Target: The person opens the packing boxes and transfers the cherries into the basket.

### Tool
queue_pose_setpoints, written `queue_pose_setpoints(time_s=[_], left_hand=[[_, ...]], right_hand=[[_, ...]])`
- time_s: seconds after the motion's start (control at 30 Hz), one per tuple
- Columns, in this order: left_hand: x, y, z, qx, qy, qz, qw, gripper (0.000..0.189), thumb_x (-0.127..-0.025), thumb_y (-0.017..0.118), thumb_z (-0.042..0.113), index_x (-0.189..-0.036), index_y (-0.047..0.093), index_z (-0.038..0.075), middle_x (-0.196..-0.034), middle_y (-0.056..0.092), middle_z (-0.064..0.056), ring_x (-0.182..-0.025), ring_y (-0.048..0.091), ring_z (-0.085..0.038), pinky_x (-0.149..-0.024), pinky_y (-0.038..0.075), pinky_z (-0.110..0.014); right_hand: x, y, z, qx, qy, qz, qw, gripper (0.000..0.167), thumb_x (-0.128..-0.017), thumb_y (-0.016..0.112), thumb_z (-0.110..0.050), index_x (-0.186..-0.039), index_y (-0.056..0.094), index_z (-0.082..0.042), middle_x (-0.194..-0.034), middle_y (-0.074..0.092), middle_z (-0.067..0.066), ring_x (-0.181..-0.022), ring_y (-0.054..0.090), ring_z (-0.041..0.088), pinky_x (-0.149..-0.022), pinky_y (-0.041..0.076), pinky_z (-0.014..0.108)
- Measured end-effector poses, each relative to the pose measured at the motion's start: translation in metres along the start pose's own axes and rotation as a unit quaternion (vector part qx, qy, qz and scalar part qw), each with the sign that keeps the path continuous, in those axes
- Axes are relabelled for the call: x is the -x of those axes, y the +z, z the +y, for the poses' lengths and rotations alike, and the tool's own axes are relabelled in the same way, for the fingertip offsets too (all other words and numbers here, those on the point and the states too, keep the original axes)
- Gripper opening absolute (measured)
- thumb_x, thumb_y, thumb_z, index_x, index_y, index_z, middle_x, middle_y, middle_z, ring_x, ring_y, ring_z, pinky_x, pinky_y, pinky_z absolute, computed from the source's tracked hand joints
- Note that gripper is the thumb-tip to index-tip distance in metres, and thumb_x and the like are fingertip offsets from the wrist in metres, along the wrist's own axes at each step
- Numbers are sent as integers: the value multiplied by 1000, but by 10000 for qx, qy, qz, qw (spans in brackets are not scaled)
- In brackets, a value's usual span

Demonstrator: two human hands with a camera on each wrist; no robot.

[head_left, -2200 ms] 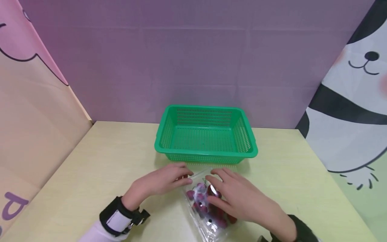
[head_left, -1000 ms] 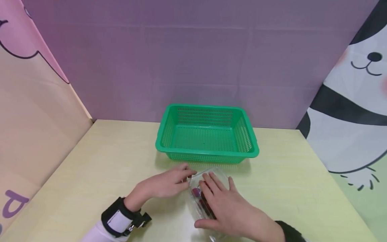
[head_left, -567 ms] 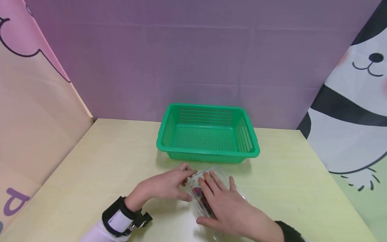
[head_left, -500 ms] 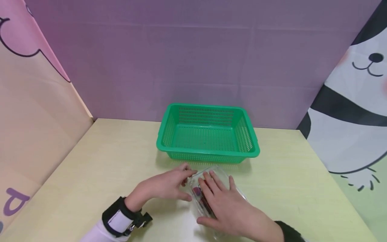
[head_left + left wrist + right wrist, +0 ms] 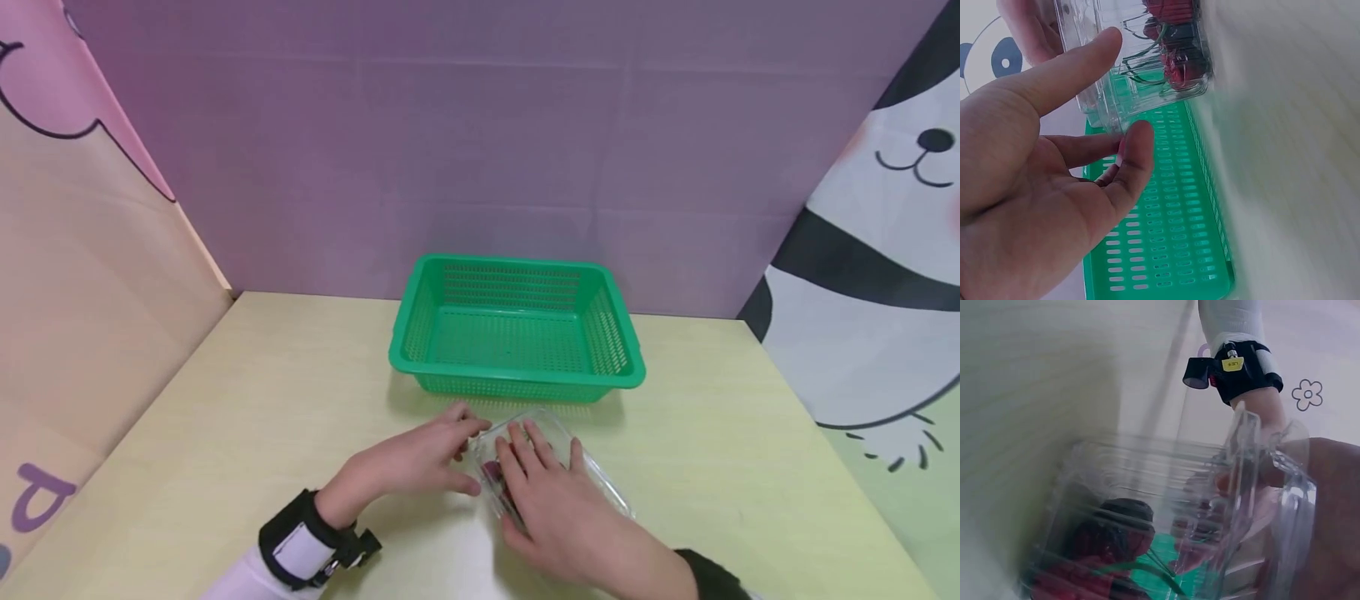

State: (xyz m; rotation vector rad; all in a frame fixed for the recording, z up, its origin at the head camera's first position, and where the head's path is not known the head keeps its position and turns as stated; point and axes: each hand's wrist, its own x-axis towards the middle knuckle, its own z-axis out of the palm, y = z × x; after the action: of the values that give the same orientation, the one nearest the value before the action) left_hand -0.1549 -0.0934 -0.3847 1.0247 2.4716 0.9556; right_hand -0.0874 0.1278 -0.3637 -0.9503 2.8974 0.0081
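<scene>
A clear plastic clamshell box (image 5: 603,485) lies on the table in front of the green basket. Dark red fruits (image 5: 1185,67) with thin green stems, like cherries, show through its wall. My right hand (image 5: 562,512) rests flat on the lid with fingers spread, hiding most of the contents. My left hand (image 5: 420,457) is at the box's far left corner, thumb spread from the fingers. In the left wrist view its thumb overlaps the box's side and its bent fingertips are near the rim corner. How firmly they touch is unclear. The right wrist view is blurred.
The green plastic basket (image 5: 517,377) stands just beyond the box, near the back of the pale wooden table (image 5: 300,375). A purple cloth hangs behind it. Printed curtains flank both sides, with a panda (image 5: 885,275) on the right.
My right hand has come down flat onto the lid, covering the purple print seen before. The box's near end has swung rightward. My left thumb has spread away from its fingers.
</scene>
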Motion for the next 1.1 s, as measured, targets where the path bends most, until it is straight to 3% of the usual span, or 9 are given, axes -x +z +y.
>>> queue_pose_setpoints(time_s=[0.37, 0.5, 0.67, 0.87, 1.1], left_hand=[[-2, 5, 4, 72, -110, 134, 9998, 84, -82, 89, 30, -147, 47, -2, -123, 48, -5, -99, 54, -17, -83, 52, -28], [-2, 8, 4, -112, -128, 169, 9997, 90, -80, 90, 38, -147, 45, -2, -133, 50, -9, -117, 53, -21, -99, 50, -36], [-2, 9, 3, 178, -190, -6, 9997, 93, -82, 88, 40, -150, 38, 0, -148, 48, -18, -136, 47, -27, -113, 40, -43], [-3, 9, 0, 393, -254, -264, 9986, 89, -88, 82, 41, -152, 31, 7, -145, 52, -19, -129, 54, -23, -109, 44, -41], [-4, 9, 0, 539, -444, -270, 9972, 83, -93, 77, 39, -153, 30, 7, -133, 59, -19, -119, 60, -24, -103, 48, -42]], right_hand=[[-2, -1, 1, -268, 109, 64, 9996, 77, -96, 61, -35, -157, 33, 2, -159, 32, 28, -147, 29, 45, -100, 35, 78], [-3, 0, 1, -272, 115, 114, 9995, 76, -96, 61, -34, -157, 33, 2, -159, 33, 28, -147, 30, 45, -100, 36, 78], [-2, -1, 1, -250, 103, 177, 9995, 76, -96, 61, -33, -157, 32, 3, -158, 34, 30, -146, 31, 46, -99, 36, 78], [-3, -2, 1, -279, 138, 204, 9993, 76, -95, 61, -33, -157, 33, 3, -157, 35, 30, -146, 31, 46, -98, 37, 78], [-3, -2, 1, -279, 156, 214, 9993, 77, -94, 60, -33, -157, 32, 3, -158, 34, 30, -146, 31, 46, -99, 36, 78]])
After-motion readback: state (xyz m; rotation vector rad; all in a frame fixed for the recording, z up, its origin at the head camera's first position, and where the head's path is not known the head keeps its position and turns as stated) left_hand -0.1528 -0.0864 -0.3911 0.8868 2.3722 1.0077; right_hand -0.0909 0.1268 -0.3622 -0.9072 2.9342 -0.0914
